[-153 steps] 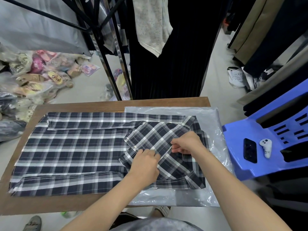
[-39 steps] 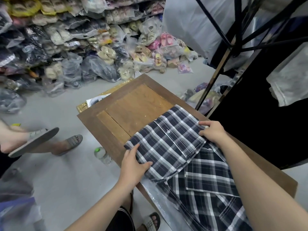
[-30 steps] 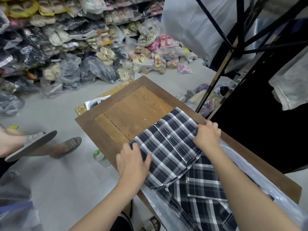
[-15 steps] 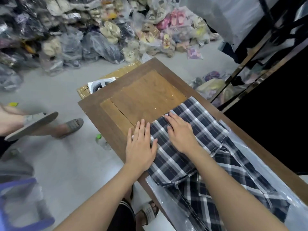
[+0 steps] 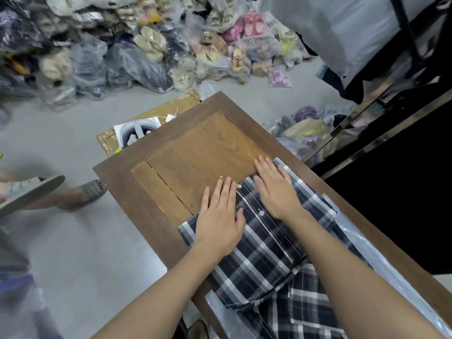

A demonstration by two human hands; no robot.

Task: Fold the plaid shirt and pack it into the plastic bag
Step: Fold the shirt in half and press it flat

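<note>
Head view. My left hand (image 5: 220, 223) lies palm-down, fingers (image 5: 221, 192) straight and spread, on the folded edge of the plaid shirt (image 5: 264, 253), fingertips reaching onto the bare wood of the desk (image 5: 195, 155). My right hand (image 5: 276, 192) lies flat just beside it at 1 o'clock, fingers extended over the same folded edge; neither hand grips anything. The shirt occupies the desk's 5 o'clock part, its folded upper layer lying over a lower plaid layer. The plastic bag (image 5: 381, 260) lies under the shirt, showing along its 3 o'clock side and at 6 o'clock. Bagged shoes (image 5: 146, 45) are piled on the floor at 11 o'clock. Another person's sandalled feet (image 5: 34, 192) stand at 9 o'clock.
</note>
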